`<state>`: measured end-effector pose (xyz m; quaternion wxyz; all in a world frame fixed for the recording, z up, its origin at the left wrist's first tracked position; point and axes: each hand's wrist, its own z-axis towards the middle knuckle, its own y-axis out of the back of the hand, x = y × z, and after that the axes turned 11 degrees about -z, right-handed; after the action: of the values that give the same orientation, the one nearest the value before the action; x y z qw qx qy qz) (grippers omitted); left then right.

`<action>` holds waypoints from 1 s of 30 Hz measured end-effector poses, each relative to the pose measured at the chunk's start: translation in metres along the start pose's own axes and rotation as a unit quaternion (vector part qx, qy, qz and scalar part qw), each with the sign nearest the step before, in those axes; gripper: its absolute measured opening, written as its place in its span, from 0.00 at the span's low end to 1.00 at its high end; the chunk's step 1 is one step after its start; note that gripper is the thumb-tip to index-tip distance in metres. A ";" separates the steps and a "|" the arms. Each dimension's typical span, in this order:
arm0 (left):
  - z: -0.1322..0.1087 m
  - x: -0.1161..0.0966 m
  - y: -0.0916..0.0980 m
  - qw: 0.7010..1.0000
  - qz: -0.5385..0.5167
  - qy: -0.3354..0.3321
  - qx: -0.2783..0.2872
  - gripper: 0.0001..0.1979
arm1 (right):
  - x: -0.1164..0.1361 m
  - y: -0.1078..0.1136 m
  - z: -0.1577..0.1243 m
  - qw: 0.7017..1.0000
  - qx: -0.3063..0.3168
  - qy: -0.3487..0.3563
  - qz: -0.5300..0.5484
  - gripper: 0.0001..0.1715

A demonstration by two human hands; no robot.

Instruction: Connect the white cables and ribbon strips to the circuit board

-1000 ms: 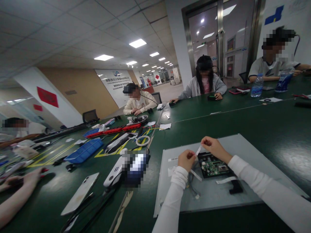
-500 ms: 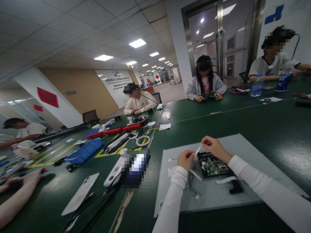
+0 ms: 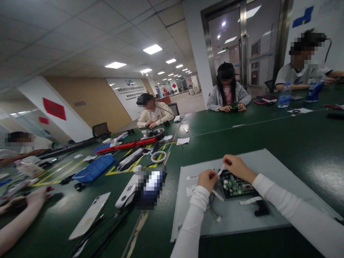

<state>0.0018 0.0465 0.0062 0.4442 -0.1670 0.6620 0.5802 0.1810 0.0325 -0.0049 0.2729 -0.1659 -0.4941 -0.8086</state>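
Observation:
Both hands pinch a thin white flat ribbon cable (image 3: 220, 171) above a green circuit board (image 3: 236, 186) in a black frame. The board sits on the grey metal back of a display panel (image 3: 271, 161) lying flat on the dark green table (image 3: 268, 132). My left hand (image 3: 207, 179) grips the cable's lower end, fingers closed. My right hand (image 3: 236, 167) pinches the upper end just over the board's top left corner. Another white ribbon (image 3: 249, 200) and a small black block (image 3: 262, 211) lie on the panel near my right sleeve. Thin wires (image 3: 213, 211) trail below my left wrist.
Left of the panel lie a white handheld device (image 3: 126, 191), a phone face down (image 3: 90, 215), a blue tray (image 3: 94, 167), a tape ring (image 3: 158, 156) and red tools (image 3: 126, 145). A co-worker's arm (image 3: 18, 215) rests at the far left. Other people sit along the far side; bottles (image 3: 284, 94) stand there.
Both hands have dropped slightly toward the circuit board, still pinching the ribbon cable. The person in the grey jacket across the table has brought both hands together.

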 end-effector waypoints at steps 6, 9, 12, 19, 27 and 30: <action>-0.001 0.003 -0.003 0.995 0.095 -0.021 0.017 0.06 | 0.000 -0.003 -0.001 0.997 0.035 0.003 -0.062 0.05; -0.003 -0.001 -0.003 0.990 0.139 -0.019 0.015 0.07 | 0.000 -0.004 -0.002 0.995 0.051 0.006 -0.083 0.05; -0.005 -0.007 -0.002 0.984 0.173 -0.020 0.017 0.07 | 0.000 -0.004 -0.002 0.993 0.064 0.007 -0.101 0.05; -0.010 -0.015 -0.002 0.972 0.233 -0.014 0.024 0.08 | 0.001 -0.004 -0.002 0.989 0.081 0.002 -0.126 0.06; -0.009 -0.014 -0.006 0.974 0.228 -0.002 0.000 0.06 | 0.003 -0.003 -0.003 0.986 0.085 -0.009 -0.143 0.05; -0.008 -0.013 -0.007 0.976 0.219 0.003 -0.011 0.06 | 0.004 -0.001 -0.003 0.985 0.085 -0.009 -0.148 0.04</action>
<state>0.0102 0.0333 0.0114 0.3025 -0.0243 0.6774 0.6701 0.1773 0.0286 -0.0050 0.1592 -0.0744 -0.5829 -0.7933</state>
